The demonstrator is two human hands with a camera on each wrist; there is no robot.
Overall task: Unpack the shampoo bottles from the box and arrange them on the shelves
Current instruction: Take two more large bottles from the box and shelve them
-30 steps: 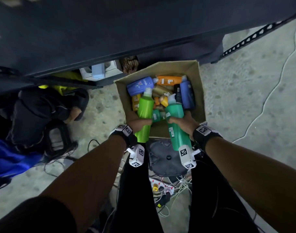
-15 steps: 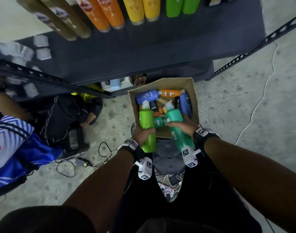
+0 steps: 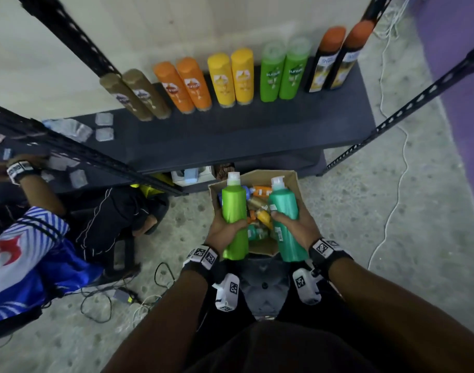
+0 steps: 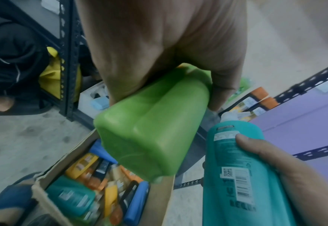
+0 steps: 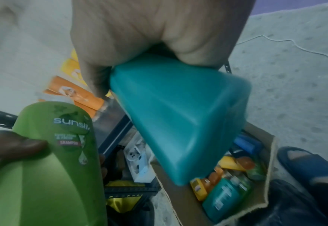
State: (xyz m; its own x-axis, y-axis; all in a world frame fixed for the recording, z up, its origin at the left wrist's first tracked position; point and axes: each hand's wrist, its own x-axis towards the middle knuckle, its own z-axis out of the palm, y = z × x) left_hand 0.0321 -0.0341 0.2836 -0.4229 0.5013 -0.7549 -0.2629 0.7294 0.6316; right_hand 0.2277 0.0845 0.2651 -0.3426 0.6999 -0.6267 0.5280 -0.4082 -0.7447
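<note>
Head view: both bottles now raised clear above the cardboard box, higher than a second ago, when their lower ends hung near its front edge; camera tipped upward too, bringing the shelf and its back row of standing bottles into sight where only the dark shelf top showed before. Left hand wrapped around the light green bottle, fingers curled over its front, white cap pointing away toward the shelf. Right hand clamped likewise around the teal bottle, just right of the green one, the two bodies apart with box contents showing between them. Remaining bottles lying jumbled in the box beneath both sets of fingers, partly covered by the held pair, so impossible to count. Left wrist view: green bottle base thrust toward the lens, palm hiding most of the body, picture blurred. Right wrist view: teal base filling the centre, "sunsilk" readable on the green bottle at lower left, box interior smeared. At the far left edge of the head view, another person's arm reaching onto a neighbouring shelf, cut off by the frame.
</note>
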